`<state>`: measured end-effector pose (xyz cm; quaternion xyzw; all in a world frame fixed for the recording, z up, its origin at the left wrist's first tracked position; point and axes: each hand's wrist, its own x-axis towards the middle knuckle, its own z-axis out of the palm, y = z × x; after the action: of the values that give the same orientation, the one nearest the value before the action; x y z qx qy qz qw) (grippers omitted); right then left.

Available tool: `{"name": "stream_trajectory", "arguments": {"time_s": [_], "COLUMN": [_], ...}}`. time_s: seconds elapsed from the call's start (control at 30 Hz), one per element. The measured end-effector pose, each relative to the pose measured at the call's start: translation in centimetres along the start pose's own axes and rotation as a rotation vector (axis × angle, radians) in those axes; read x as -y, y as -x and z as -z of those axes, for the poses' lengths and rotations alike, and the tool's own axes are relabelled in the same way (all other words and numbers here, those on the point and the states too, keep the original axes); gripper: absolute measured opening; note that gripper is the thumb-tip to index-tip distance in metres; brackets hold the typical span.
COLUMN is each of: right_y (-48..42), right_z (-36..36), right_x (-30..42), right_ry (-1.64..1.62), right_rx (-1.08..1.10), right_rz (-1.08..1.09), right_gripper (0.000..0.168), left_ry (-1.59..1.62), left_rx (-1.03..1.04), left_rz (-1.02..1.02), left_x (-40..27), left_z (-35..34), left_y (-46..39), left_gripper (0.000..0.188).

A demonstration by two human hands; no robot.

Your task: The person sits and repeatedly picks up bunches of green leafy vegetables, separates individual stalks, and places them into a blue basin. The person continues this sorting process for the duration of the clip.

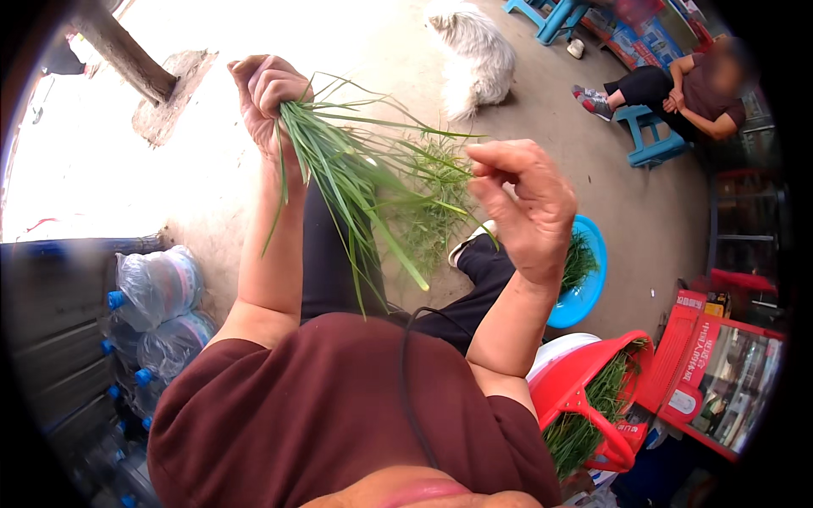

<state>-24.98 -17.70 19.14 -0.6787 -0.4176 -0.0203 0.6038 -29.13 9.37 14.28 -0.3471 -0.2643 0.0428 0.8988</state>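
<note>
My left hand [273, 92] is raised, its fingers closed around a bunch of long, thin green blades [346, 171], which look like Chinese chives. The blades fan out to the right and droop over my dark trousers. My right hand [530, 200] is at the loose ends of the bunch, thumb and forefinger curled near each other; whether a blade is pinched between them is unclear. Loose green and yellowish trimmings [438, 190] are scattered on the floor below, between my hands. Beyond my right wrist, a blue basin [594, 289] holds more green blades.
A red plastic basket [619, 435] full of greens stands by my right elbow, near a red display case [718, 374]. Bagged water bottles [162, 286] are stacked at left. A white dog [476, 60] sits ahead. A person [711, 95] sits on a blue stool [654, 143].
</note>
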Motion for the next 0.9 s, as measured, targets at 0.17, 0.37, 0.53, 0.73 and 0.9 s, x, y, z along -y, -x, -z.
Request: {"name": "stream_trajectory", "arguments": {"time_s": [0.17,0.37,0.53,0.73,0.9], "right_y": [0.1,0.5,0.6,1.0,1.4], "right_z": [-0.4,-0.1,-0.5,-0.8,0.5], "right_x": [0.8,0.3,0.4,1.1,1.6], "right_ry": [0.194,0.253,0.311,0.226,-0.132], "right_rx": [0.021,0.017,-0.014,-0.315,-0.555], "right_rz": [0.043,0.12,0.098,0.214,0.209], "right_gripper": [0.021,0.013,0.007,0.011,0.004], "left_ry": [-0.021,-0.007,-0.019,-0.115,-0.062], "left_rx": [-0.014,-0.024,-0.03,-0.008,-0.009], "left_rz": [0.02,0.008,0.013,0.059,0.017], "left_x": [0.4,0.8,1.0,1.1,0.9], "left_z": [0.4,0.6,0.5,0.6,0.6], "left_y": [-0.1,0.0,0.1,0.2,0.2], "left_gripper": [0.017,0.018,0.018,0.02,0.018]}}
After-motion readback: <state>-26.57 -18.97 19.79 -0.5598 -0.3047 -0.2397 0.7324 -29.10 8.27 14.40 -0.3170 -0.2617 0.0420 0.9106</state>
